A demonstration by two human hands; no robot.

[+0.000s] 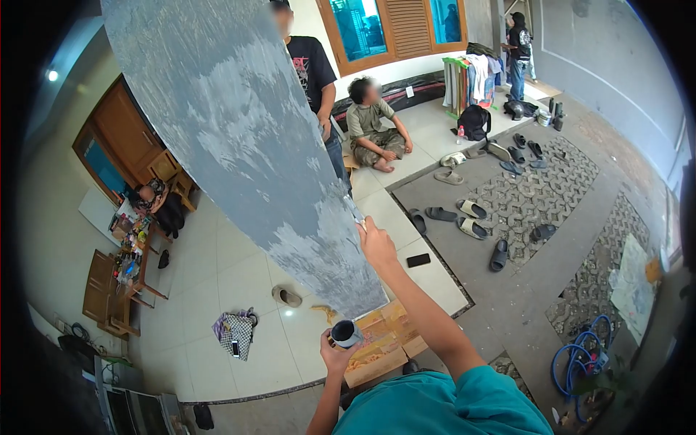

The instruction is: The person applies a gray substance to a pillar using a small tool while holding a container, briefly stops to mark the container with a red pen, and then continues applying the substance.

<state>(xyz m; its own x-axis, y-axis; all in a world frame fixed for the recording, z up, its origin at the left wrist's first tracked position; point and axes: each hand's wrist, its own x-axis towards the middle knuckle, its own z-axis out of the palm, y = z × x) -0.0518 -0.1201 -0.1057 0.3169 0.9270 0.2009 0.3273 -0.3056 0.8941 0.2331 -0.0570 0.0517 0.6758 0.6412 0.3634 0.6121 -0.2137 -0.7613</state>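
A tall grey pillar [254,138] with lighter, streaky patches of coating stands in front of me. My right hand [375,241] is closed round the handle of a small scraper [355,212], whose blade is at the pillar's right edge. Lower down, my left hand [337,357] grips a grey cup [346,333] with a dark inside, near the pillar's foot. Flattened cardboard [377,366] lies on the floor round the base.
A person [312,72] stands behind the pillar; another [377,123] sits on the tiles. A black phone [418,260], a sandal [287,296] and a checkered cloth [235,333] lie nearby. Several sandals, a blue hose [580,355] and a step edge [435,250] are to the right.
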